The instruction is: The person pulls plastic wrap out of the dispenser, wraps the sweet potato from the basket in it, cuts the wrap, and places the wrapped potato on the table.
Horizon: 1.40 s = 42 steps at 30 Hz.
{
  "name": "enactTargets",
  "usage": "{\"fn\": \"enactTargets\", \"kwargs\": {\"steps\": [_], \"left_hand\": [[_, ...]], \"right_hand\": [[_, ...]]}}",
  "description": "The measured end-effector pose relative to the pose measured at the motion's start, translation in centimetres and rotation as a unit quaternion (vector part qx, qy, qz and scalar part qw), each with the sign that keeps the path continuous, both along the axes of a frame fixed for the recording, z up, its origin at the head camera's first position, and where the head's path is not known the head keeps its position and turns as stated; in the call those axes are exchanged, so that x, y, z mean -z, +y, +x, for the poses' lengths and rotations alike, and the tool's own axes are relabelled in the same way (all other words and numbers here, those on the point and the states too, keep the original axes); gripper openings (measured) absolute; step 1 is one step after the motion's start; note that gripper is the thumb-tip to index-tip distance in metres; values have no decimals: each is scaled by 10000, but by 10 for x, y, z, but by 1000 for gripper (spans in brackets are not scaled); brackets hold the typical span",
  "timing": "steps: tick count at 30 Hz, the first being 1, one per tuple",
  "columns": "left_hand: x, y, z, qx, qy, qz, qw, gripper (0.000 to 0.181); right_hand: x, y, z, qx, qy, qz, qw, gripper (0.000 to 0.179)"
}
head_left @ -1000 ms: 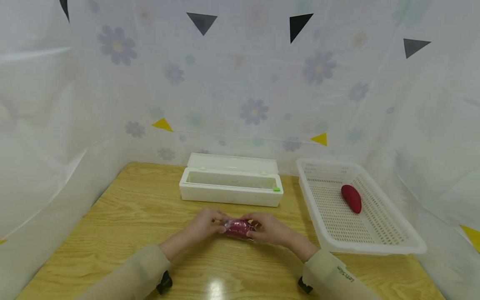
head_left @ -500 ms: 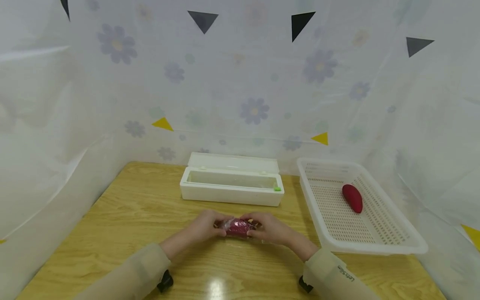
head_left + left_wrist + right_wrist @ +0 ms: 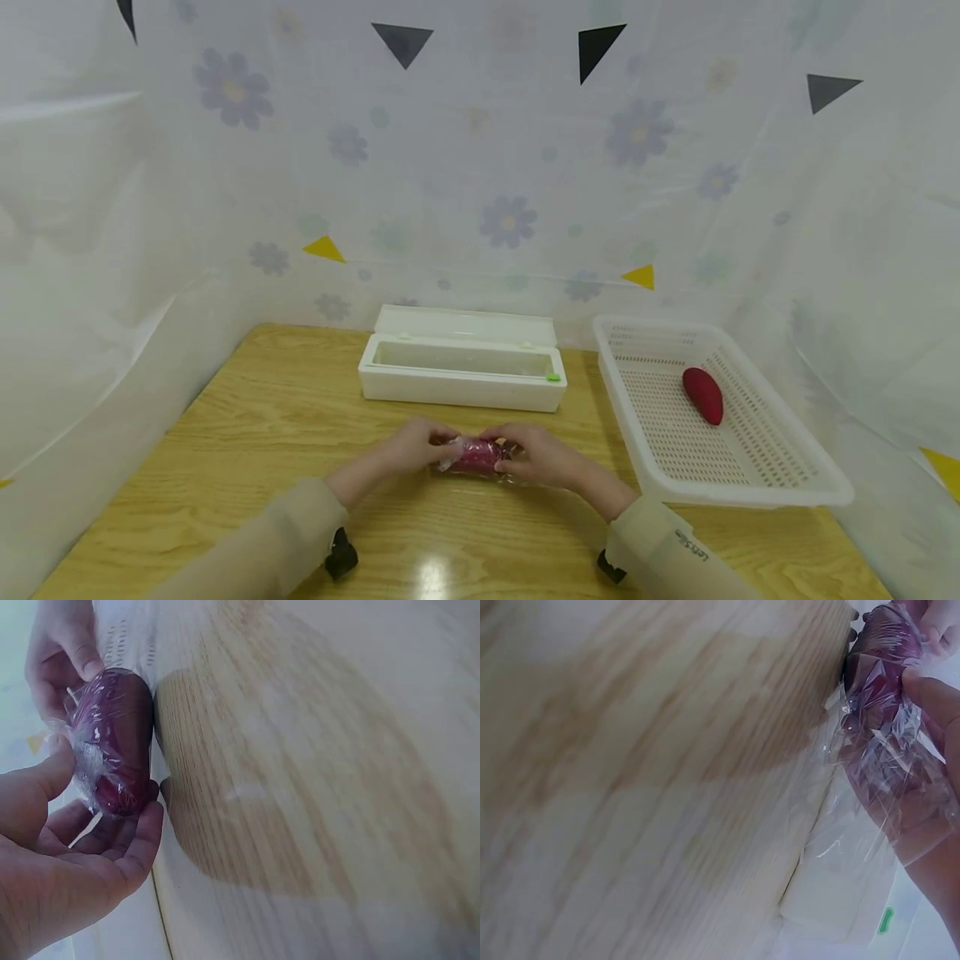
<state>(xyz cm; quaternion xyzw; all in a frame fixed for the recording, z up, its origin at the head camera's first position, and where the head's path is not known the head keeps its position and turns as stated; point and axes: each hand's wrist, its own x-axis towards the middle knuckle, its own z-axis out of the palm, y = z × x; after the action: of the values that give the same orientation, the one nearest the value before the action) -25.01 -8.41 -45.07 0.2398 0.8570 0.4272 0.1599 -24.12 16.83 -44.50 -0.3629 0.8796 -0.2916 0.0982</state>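
Note:
A dark red, rounded, elongated thing (image 3: 480, 457), like a sweet potato, lies across the front middle of the table in the head view, wrapped in clear cling film. My left hand (image 3: 417, 445) holds its left end; in the left wrist view the thumb (image 3: 52, 769) presses the bunched film while the fingers curl beneath. At the other end, my right hand (image 3: 538, 455) grips it, thumb on the near side. Loose, crumpled cling film (image 3: 896, 761) trails from that end over the right palm in the right wrist view.
Behind the hands stands a white cling film box (image 3: 461, 390), lid raised, a green slider (image 3: 553, 378) on its edge. To the right, a white perforated basket (image 3: 637, 450) holds another red elongated thing (image 3: 702, 397). Plastic sheeting (image 3: 450, 167) encloses the table (image 3: 247, 417).
My left thumb has shifted up onto the film at the left end, and the left wrist has moved slightly right. The right hand keeps its grip; the wrapped thing stays in place.

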Motion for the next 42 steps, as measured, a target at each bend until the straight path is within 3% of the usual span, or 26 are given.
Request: {"fn": "enactTargets", "kwargs": {"steps": [6,12,21,26,31,38,42], "left_hand": [[1,5,1,-227,-224,122,9994,40],[2,8,-1,-165,-592,392,9973,38],[-1,16,2,-336,-445,235,9982,33],[0,15,2,-333,-348,238,9986,35],[0,14,1,-347,-352,194,9986,35],[-1,14,2,-398,-303,58,9987,36],[-1,14,1,-372,-307,130,9988,35]], "right_hand": [[0,-1,0,-156,210,30,9997,46],[-2,-2,1,-213,366,40,9991,45],[-4,1,4,-185,212,41,9996,48],[-8,14,10,273,-109,93,9995,48],[-6,30,13,912,-100,288,9954,43],[-3,50,21,1030,-89,676,9923,61],[-2,57,24,1146,-33,720,9908,47]]}}
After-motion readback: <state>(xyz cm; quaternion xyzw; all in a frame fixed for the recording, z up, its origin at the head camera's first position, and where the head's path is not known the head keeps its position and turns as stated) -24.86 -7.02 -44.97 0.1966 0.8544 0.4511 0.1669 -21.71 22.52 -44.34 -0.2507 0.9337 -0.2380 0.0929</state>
